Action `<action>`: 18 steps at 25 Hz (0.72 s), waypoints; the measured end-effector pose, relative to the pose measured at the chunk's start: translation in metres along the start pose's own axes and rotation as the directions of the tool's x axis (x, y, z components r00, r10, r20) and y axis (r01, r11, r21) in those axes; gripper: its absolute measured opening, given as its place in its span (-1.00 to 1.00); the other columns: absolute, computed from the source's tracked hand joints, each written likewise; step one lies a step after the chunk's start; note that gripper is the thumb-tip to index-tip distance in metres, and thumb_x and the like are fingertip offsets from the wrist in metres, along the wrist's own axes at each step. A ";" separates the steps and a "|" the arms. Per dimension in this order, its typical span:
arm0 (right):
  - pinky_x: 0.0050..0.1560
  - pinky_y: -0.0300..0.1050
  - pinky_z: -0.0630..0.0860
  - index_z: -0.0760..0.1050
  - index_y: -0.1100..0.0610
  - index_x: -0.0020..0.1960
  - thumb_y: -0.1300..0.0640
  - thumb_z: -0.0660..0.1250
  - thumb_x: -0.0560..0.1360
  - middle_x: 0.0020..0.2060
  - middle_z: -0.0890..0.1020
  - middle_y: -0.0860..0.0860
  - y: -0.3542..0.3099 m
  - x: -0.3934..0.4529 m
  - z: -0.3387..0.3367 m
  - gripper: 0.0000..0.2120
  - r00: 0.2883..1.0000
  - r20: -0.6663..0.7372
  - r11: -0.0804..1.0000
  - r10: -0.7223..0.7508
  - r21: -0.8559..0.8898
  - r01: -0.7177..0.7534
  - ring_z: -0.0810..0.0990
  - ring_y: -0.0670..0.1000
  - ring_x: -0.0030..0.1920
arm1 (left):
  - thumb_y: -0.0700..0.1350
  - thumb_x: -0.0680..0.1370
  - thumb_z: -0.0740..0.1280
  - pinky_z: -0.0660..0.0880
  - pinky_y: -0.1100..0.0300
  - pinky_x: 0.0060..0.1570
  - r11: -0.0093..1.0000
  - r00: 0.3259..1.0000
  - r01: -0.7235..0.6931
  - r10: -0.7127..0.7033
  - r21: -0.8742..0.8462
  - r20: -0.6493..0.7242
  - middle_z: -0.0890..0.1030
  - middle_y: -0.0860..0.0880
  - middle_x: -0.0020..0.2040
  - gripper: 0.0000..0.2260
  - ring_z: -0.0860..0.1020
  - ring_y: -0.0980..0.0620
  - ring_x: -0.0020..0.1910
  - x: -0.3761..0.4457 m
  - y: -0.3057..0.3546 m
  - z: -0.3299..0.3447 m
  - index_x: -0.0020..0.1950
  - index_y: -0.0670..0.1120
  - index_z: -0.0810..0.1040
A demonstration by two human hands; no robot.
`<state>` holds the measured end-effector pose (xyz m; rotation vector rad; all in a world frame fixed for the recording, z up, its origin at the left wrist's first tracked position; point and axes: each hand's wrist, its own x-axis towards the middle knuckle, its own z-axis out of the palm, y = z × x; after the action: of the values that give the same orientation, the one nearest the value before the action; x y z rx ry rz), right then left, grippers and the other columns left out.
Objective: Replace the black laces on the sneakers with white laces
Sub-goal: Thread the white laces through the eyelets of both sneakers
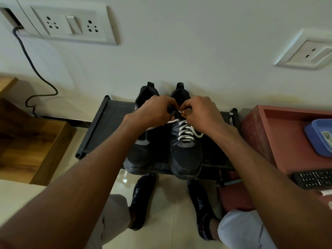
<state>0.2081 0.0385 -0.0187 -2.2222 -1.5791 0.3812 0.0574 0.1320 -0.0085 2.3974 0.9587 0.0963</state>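
Observation:
Two dark sneakers stand side by side on a low black rack (pixel 100 130), toes toward me. The right sneaker (pixel 186 155) carries a white lace (pixel 186 131) crossed through several eyelets. The left sneaker (pixel 142 151) is partly hidden under my left forearm, and its lacing is out of sight. My left hand (pixel 152 112) grips the upper edge of the right sneaker near its tongue. My right hand (pixel 199 112) pinches the white lace's tip at the top eyelets. The fingertips of both hands almost meet.
A red cabinet (pixel 269 126) to the right holds a blue box (pixel 321 137) and a remote control (pixel 312 178). A wooden unit (pixel 32 146) stands at the left. A black cable (pixel 36 69) hangs down the wall. My socked feet (pixel 142 198) rest on the tiled floor.

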 end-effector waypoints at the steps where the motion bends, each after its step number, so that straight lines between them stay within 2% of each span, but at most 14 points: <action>1: -0.06 -0.07 0.59 0.73 -0.07 0.08 0.13 0.41 0.55 -0.05 0.73 0.01 0.000 -0.001 -0.001 -0.81 1.000 -0.007 1.000 0.001 -0.021 -0.001 0.68 0.12 -0.04 | -0.13 0.53 0.48 0.50 0.12 -0.06 1.000 1.000 0.000 0.000 0.005 0.000 0.51 0.20 -0.30 -0.73 0.54 0.09 -0.17 0.000 0.001 0.000 0.23 0.04 0.65; 3: -0.07 -0.02 0.61 0.73 -0.06 0.06 0.11 0.40 0.52 -0.06 0.71 0.03 -0.002 -0.002 -0.002 -0.81 0.999 -0.043 0.997 0.018 -0.073 -0.021 0.67 0.16 -0.06 | -0.11 0.53 0.49 0.41 0.20 -0.07 1.000 1.000 -0.001 0.001 -0.006 0.006 0.49 0.21 -0.28 -0.71 0.53 0.09 -0.10 -0.002 0.001 0.000 0.25 0.05 0.65; 7: -0.13 -0.03 0.58 0.73 -0.07 0.02 0.14 0.38 0.47 -0.11 0.68 0.04 -0.003 -0.002 -0.001 -0.78 0.998 -0.058 0.994 0.030 -0.104 -0.036 0.64 0.17 -0.12 | -0.12 0.54 0.49 0.39 0.31 -0.20 1.000 1.000 0.000 0.000 -0.019 0.009 0.48 0.21 -0.31 -0.73 0.48 0.17 -0.22 -0.001 0.001 -0.002 0.23 0.05 0.66; 10: -0.09 -0.05 0.60 0.73 -0.11 -0.05 0.12 0.41 0.46 -0.14 0.70 -0.05 0.001 0.000 -0.003 -0.82 0.997 -0.025 0.997 0.071 0.015 -0.071 0.65 0.08 -0.12 | -0.14 0.54 0.47 0.59 0.08 -0.01 1.000 1.000 0.001 0.000 -0.022 0.010 0.52 0.18 -0.30 -0.71 0.55 0.19 -0.29 -0.002 0.002 -0.002 0.26 0.02 0.63; 12: -0.06 -0.07 0.61 0.73 -0.14 -0.08 0.10 0.44 0.46 -0.14 0.70 -0.12 0.002 0.001 -0.001 -0.85 0.995 -0.017 0.991 0.103 0.093 -0.101 0.67 0.01 -0.09 | -0.19 0.56 0.44 0.62 0.03 -0.02 0.998 0.999 0.036 -0.035 -0.048 0.012 0.59 0.07 -0.21 -0.64 0.65 0.06 -0.34 0.000 0.000 0.001 0.33 -0.03 0.50; 15: -0.02 -0.11 0.59 0.74 -0.12 -0.01 0.14 0.43 0.51 -0.05 0.73 -0.12 0.000 0.000 0.007 -0.81 0.996 0.005 0.988 0.091 0.124 -0.091 0.68 -0.03 -0.02 | -0.28 0.57 0.36 0.67 0.01 -0.14 0.988 0.991 0.127 -0.123 -0.084 0.046 0.69 -0.11 -0.16 -0.78 0.69 0.00 -0.40 0.002 -0.002 0.003 0.17 -0.12 0.42; 18: 0.08 -0.06 0.63 0.73 -0.11 0.08 0.18 0.44 0.53 -0.02 0.74 -0.14 0.001 0.000 0.011 -0.76 0.995 0.001 0.975 0.099 0.202 -0.097 0.69 -0.06 0.03 | -0.34 0.54 0.33 0.65 0.14 -0.22 0.985 0.986 0.157 -0.152 -0.075 0.068 0.72 -0.16 -0.25 -0.91 0.68 0.01 -0.36 0.002 0.001 0.000 -0.03 -0.20 0.60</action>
<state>0.2039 0.0401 -0.0292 -2.1471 -1.3632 0.5334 0.0595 0.1323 -0.0085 2.2317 1.0870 0.0030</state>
